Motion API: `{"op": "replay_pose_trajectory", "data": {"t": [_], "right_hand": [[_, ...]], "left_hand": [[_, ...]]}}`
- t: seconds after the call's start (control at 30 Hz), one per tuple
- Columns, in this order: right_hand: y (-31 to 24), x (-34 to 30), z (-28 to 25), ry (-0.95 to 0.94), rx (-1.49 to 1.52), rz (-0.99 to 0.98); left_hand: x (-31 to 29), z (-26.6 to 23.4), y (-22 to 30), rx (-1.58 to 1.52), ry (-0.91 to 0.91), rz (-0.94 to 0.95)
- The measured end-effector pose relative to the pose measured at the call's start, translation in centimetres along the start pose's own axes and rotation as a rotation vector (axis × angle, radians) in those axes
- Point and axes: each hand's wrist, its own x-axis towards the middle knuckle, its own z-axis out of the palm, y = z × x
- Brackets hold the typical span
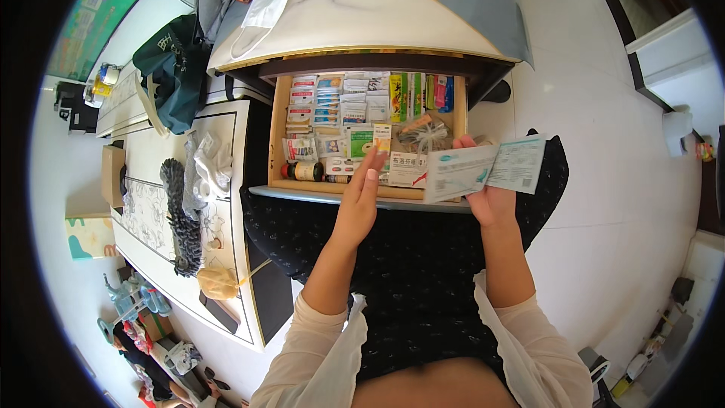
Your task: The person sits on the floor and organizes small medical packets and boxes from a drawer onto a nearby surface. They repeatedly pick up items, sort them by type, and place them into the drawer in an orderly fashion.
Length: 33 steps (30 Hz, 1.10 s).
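My right hand [492,200] is closed on the lower edge of a white-and-teal folded leaflet [457,172], spread in two panels over the drawer's right front corner. My left hand [359,200] reaches over the drawer's front edge with fingers stretched out. Its fingertips are beside a slim white-and-orange box [382,137]; whether they touch it I cannot tell. The open wooden drawer [278,121] holds rows of small packets [328,103], yellow-green packs [397,98], a white medicine box [406,169], a dark bottle with a red cap [306,171] and a clear plastic bag [427,136].
Above the drawer is a marble-patterned tabletop [340,7] with a white face mask [276,1]. A low cabinet [143,215] at left carries a dark bag [175,68], a grey fluffy duster [178,211] and a tan bundle [219,282]. Another person [143,359] shows at lower left.
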Motion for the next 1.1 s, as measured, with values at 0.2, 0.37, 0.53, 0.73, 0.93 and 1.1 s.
{"op": "replay_pose_trajectory", "data": {"t": [0.2, 0.37, 0.53, 0.73, 0.93, 1.1], "right_hand": [[2.0, 0.0, 0.6, 0.132, -0.247, -0.091], [2.5, -0.2, -1.1, 0.233, -0.683, -0.224], [2.6, -0.5, -1.1, 0.282, -1.102, -0.389], [2.8, -0.3, -1.5, 0.248, -1.143, -0.428], [2.3, -0.7, -0.7, 0.190, -1.154, -0.351], [2.4, -0.9, -0.5, 0.171, -1.119, -0.333]], "left_hand": [[-0.2, 1.8, 1.1, -0.525, -0.111, -0.174], [0.2, 1.7, 0.7, -0.494, -0.081, -0.179], [0.0, 1.8, 1.2, -0.379, -0.002, -0.282], [0.0, 2.0, 1.3, -0.371, 0.041, -0.253], [0.3, 1.5, 1.3, -0.382, 0.100, -0.257], [0.3, 1.3, 1.7, -0.341, 0.161, -0.271]]}}
